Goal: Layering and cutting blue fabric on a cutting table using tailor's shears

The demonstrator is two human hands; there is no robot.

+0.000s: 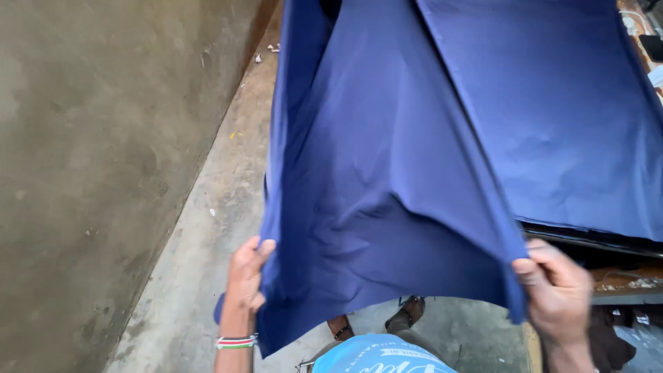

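Two hands, left (246,276) and right (556,290), each pinch shut on a navy cloth (387,173) edge above the concrete floor (207,262).

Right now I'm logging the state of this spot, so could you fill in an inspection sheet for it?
Surface: table edge at right, mostly covered by cloth.
Job's things: navy cloth, lifted at its near edge, far part lying on the table.
Clutter: small pale scraps on the floor by the wall.
Hands: left hand pinches the cloth's left edge; right hand pinches the right corner.
Cables: white cord at top right, unclear.
Surroundings: concrete floor, rough wall, sandalled feet below.
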